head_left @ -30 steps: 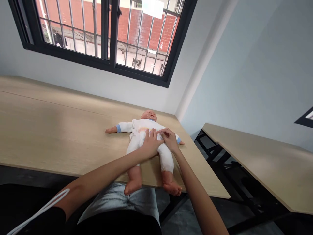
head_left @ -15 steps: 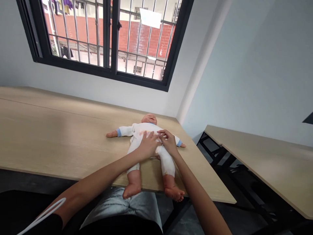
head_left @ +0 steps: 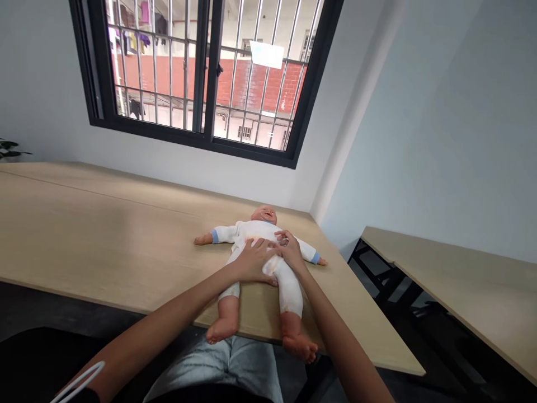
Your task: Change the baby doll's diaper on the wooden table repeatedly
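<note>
A baby doll lies on its back on a light wood table, wearing a white suit with blue cuffs. Its bare feet point toward me, and the feet and lower shins extend beyond the white legs. My left hand lies flat across the doll's middle, fingers spread on the white cloth. My right hand sits at the doll's waist on the far side, its fingertips pinching the white suit. The hands partly hide the waist and upper legs.
The table's near edge runs just past the doll's feet, above my jeans-covered lap. A second wood table stands to the right. A barred window is in the wall behind. A white cord lies near my left forearm.
The whole view has tilted and levelled, with the window now nearly upright. Both hands stay on the doll's middle, and my left hand sits slightly lower on it.
</note>
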`<state>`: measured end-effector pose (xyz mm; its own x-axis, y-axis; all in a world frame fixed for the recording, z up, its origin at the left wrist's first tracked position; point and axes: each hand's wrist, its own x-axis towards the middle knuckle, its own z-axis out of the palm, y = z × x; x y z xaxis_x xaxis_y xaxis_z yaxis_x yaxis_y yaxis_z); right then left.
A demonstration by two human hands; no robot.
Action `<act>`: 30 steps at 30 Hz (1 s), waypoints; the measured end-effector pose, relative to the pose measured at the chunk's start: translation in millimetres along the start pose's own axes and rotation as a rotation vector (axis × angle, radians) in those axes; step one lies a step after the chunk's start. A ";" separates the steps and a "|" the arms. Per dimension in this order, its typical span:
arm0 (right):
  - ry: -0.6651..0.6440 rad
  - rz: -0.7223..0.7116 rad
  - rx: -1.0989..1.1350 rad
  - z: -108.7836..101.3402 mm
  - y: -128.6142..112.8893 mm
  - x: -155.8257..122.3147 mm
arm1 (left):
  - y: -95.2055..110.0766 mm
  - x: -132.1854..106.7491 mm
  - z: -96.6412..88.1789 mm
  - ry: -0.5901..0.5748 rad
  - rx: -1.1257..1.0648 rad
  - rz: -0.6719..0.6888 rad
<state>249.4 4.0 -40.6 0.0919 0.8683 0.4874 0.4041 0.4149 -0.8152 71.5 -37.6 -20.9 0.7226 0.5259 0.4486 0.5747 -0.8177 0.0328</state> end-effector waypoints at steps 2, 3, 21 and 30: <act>0.024 0.036 0.022 -0.3 4.9 -0.7 | -3.6 2.6 0.7 -0.014 -0.044 -0.025; 0.031 0.042 0.032 -0.7 6.1 -1.4 | -4.8 4.0 1.4 -0.023 -0.042 -0.032; -0.232 0.092 0.509 4.9 -9.5 -6.5 | -2.3 3.8 -0.7 0.006 0.050 0.011; -0.353 -0.063 0.182 -3.5 -31.5 -16.7 | -84.8 -4.3 -17.2 0.175 -0.783 -0.428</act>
<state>238.4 -24.6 -22.0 -0.2591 0.8663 0.4270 0.2283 0.4846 -0.8444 13.1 25.5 -10.3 0.4018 0.8305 0.3858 0.3092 -0.5197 0.7964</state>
